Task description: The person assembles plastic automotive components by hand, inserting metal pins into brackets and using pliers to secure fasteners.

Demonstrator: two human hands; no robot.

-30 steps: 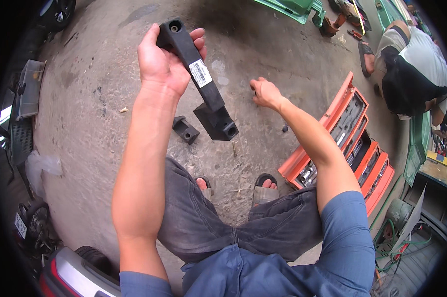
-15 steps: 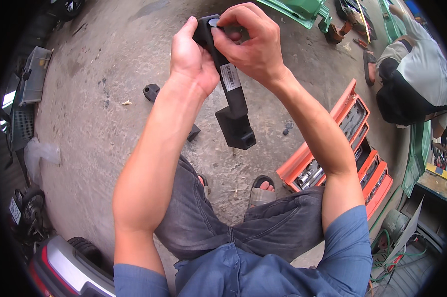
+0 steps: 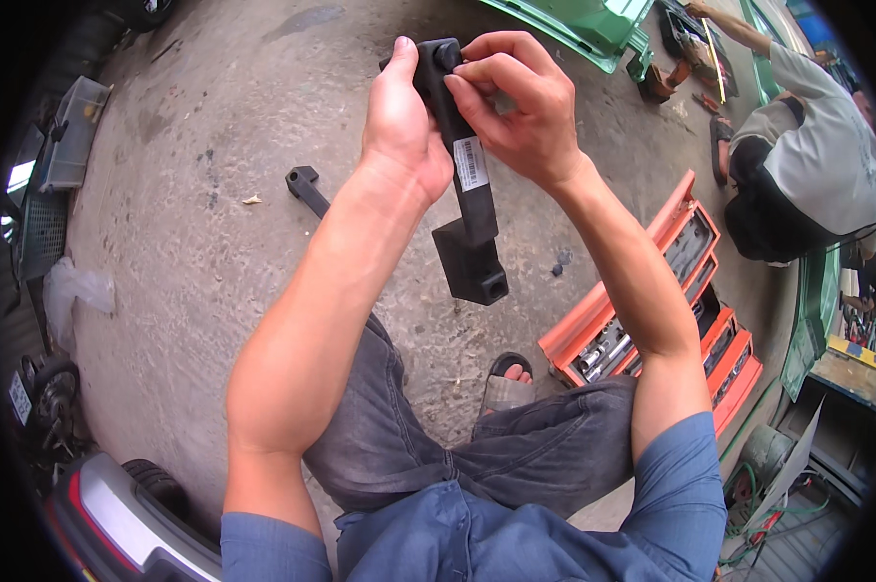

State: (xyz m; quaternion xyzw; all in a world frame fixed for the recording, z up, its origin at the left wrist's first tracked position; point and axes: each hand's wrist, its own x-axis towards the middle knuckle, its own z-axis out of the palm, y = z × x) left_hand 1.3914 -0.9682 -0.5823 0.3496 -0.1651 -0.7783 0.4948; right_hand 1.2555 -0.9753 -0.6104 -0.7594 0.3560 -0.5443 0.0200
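A long black bracket [image 3: 476, 208] with a white barcode label and a blocky foot hangs in front of me, tilted, above the concrete floor. My left hand [image 3: 399, 126] is closed around its upper part, thumb pointing up along the side. A round black knob or cap [image 3: 447, 55] shows on the bracket's top end. My right hand [image 3: 525, 107] has its thumb and fingers pinched at the edge beside that knob; anything between the fingertips is hidden. Another black bracket-like piece [image 3: 305, 184] lies on the floor, partly behind my left forearm.
An orange cantilever toolbox [image 3: 593, 325] with sockets stands open by my right knee. A person [image 3: 826, 155] crouches at the right near green panels [image 3: 593, 24]. At the left are a clear plastic crate [image 3: 77, 131], a motorcycle wheel [image 3: 58, 393] and a vehicle bumper [image 3: 128, 524].
Both hands and the bracket have shifted slightly right and down in the picture. My right fingertips have moved from over the round knob to its right side. The crouching person's arm reaches out.
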